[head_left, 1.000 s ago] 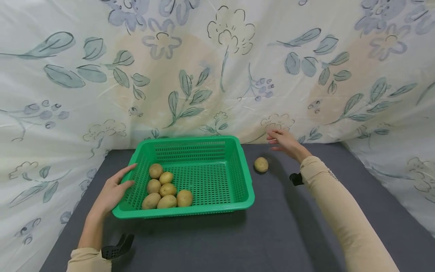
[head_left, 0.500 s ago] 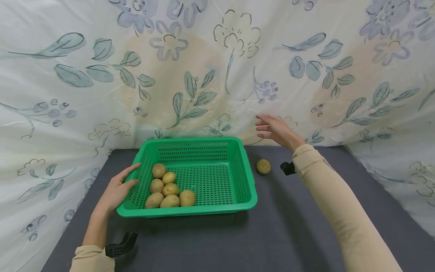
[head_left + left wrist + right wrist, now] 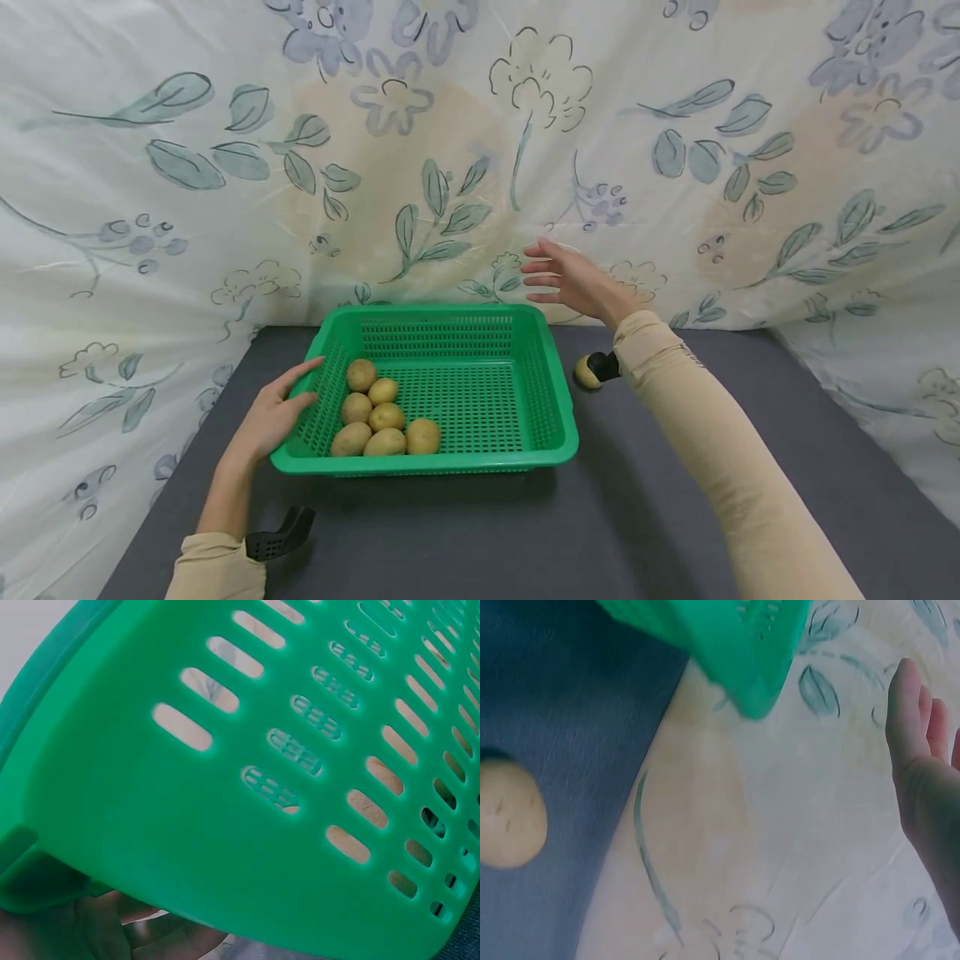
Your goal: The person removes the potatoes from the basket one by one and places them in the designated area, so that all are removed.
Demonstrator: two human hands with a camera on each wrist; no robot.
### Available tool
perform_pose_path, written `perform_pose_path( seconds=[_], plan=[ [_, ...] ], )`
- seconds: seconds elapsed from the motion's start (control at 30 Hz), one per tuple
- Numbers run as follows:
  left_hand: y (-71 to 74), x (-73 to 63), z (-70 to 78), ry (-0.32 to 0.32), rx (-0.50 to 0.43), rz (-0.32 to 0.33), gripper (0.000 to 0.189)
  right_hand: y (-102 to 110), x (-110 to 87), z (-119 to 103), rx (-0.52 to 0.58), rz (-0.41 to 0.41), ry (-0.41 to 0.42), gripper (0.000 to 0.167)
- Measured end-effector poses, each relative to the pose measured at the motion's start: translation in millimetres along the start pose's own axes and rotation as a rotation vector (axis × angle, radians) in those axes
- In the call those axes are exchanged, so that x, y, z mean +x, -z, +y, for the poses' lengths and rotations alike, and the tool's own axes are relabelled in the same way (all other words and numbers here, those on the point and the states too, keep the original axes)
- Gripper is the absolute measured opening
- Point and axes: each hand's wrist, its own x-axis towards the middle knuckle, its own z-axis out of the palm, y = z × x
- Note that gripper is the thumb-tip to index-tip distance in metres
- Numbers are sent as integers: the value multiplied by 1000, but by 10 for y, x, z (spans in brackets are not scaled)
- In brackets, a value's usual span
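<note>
Now the right hand (image 3: 567, 277), empty and spread, has drifted leftward, leaving one potato (image 3: 510, 814) outside the basket (image 3: 487, 460) the left hand (image 3: 272, 414) grips.

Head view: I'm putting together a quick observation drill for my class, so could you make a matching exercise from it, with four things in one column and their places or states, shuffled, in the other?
Things:
1. left hand
2. right hand
3. seven potatoes
4. lone potato

Places and states:
A. clustered in the left part of the basket
B. at the basket's left rim
C. on the dark table, right of the basket
D. raised, holding nothing

Right pairs: 1-B, 2-D, 3-A, 4-C
</note>
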Motion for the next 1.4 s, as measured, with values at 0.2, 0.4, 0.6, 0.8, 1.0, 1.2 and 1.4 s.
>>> perform_pose_path(
  seconds=[0.2,0.4,0.6,0.8,1.0,1.2,1.4],
  plan=[
    [3,-6,10,-2,6,4,55,-164,100,27,13,-59,-21,59],
    [13,-3,4,-4,14,6,56,-340,193,64,-4,-101,-41,60],
    [18,-3,21,15,2,11,56,-539,301,111,-36,-133,-80,61],
    [12,-2,35,18,0,10,56,-695,365,154,-53,-146,-94,60],
    [42,-3,35,32,23,23,56,-877,472,241,-32,-166,-123,59],
    [51,-1,25,41,0,9,57,-1064,578,354,-95,-212,-161,59],
    [41,20,35,43,-28,7,56,-1270,674,475,-133,-226,-189,60]
  ],
)
